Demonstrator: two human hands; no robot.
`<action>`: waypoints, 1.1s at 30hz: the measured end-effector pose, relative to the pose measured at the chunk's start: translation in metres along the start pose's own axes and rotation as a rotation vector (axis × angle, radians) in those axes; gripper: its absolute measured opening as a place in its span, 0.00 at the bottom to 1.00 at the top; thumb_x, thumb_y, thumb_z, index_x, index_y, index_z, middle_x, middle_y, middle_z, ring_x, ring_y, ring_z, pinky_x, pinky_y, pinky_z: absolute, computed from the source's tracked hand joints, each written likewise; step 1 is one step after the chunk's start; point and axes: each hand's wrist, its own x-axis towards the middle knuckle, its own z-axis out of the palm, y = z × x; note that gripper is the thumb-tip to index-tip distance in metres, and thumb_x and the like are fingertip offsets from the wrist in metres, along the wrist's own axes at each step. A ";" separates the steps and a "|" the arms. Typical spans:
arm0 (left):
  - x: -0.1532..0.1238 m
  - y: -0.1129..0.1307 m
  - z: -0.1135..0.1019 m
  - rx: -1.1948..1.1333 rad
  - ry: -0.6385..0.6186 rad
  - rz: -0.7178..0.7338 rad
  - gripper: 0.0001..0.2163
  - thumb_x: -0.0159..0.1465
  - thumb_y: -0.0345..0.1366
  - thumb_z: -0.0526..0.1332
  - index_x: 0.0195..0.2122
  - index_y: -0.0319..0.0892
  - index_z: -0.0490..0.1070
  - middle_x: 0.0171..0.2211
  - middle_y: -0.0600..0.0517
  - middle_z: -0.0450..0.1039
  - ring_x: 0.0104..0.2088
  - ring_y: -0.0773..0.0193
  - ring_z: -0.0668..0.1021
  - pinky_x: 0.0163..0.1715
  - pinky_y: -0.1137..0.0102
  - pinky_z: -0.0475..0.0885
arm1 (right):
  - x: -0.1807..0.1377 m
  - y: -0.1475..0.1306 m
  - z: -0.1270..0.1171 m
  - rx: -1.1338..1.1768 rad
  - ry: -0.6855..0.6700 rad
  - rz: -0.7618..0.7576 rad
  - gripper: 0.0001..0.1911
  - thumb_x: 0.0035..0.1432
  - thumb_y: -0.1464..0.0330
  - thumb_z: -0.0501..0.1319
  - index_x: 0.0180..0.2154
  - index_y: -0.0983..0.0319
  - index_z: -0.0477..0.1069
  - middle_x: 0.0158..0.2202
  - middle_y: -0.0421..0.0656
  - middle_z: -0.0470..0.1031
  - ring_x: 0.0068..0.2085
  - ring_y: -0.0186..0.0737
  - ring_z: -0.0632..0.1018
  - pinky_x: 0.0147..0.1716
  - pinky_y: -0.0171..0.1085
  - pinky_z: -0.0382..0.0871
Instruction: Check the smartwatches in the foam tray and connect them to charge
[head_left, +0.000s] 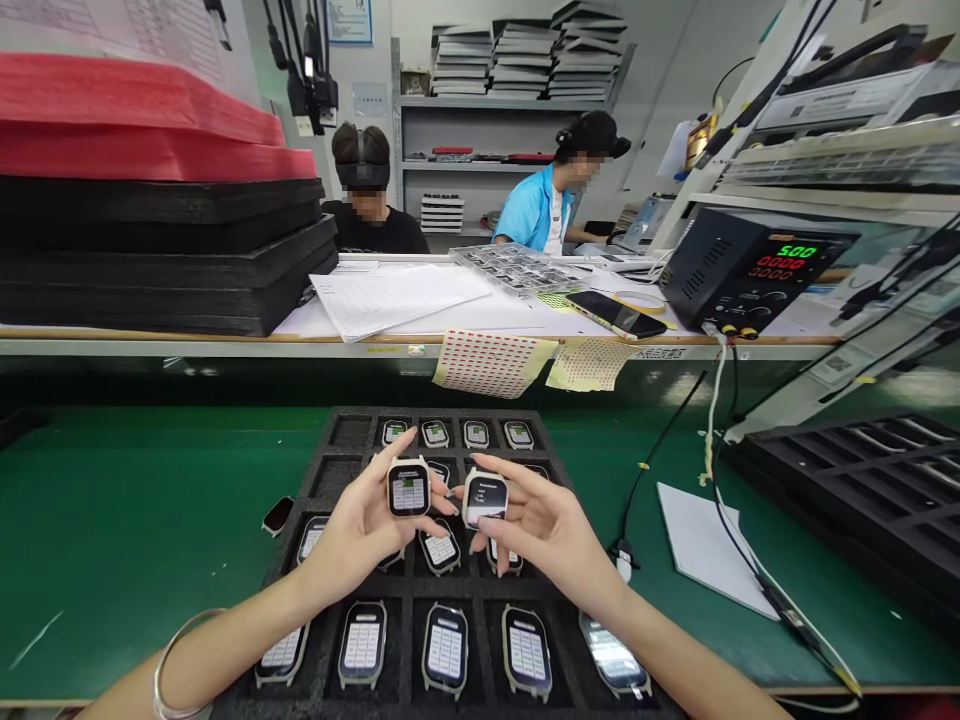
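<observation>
My left hand [375, 505] grips a smartwatch case [409, 488] by its edges, with the lit screen facing me. Beside it, my right hand [529, 510] pinches a second smartwatch case [485, 499] between thumb and fingers, and its screen shows a few short lines of text. Neither watch has a strap. Both are held above a black foam tray [405, 650] whose compartments hold several more watches, such as one smartwatch [445, 648] in the front row with a grid on its screen. My hands and forearms hide part of the tray's middle rows.
One loose watch [278, 515] lies on the green mat left of the tray. A cable [630, 540] and white paper [712, 545] lie to the right, near another black tray [862, 500]. A shelf edge [360, 348] crosses ahead, carrying a power supply [750, 270]. Two people sit beyond.
</observation>
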 end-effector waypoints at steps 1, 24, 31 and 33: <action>0.000 0.000 0.001 0.003 0.008 0.002 0.33 0.58 0.29 0.65 0.62 0.46 0.53 0.42 0.45 0.70 0.43 0.54 0.76 0.39 0.64 0.75 | 0.000 0.000 0.000 -0.006 0.009 0.005 0.28 0.58 0.70 0.65 0.58 0.58 0.60 0.42 0.47 0.75 0.33 0.41 0.79 0.22 0.31 0.75; 0.001 -0.003 0.000 0.120 0.055 0.015 0.27 0.60 0.32 0.63 0.60 0.43 0.56 0.37 0.48 0.70 0.36 0.60 0.76 0.31 0.68 0.76 | -0.002 0.001 -0.001 0.021 -0.109 0.011 0.29 0.58 0.72 0.63 0.59 0.55 0.59 0.44 0.47 0.74 0.38 0.43 0.79 0.25 0.31 0.76; 0.000 -0.004 0.000 0.071 0.038 -0.056 0.33 0.60 0.30 0.63 0.63 0.46 0.49 0.39 0.47 0.70 0.36 0.60 0.77 0.36 0.66 0.75 | -0.003 0.001 0.003 -0.106 -0.079 0.022 0.29 0.58 0.72 0.63 0.59 0.53 0.58 0.47 0.46 0.73 0.37 0.41 0.79 0.25 0.30 0.76; 0.000 -0.002 0.000 0.087 0.038 -0.081 0.32 0.61 0.30 0.62 0.63 0.45 0.49 0.39 0.47 0.70 0.35 0.61 0.77 0.34 0.67 0.75 | -0.002 0.001 0.002 -0.146 -0.095 0.036 0.32 0.57 0.72 0.64 0.60 0.53 0.56 0.49 0.46 0.71 0.39 0.43 0.78 0.26 0.32 0.77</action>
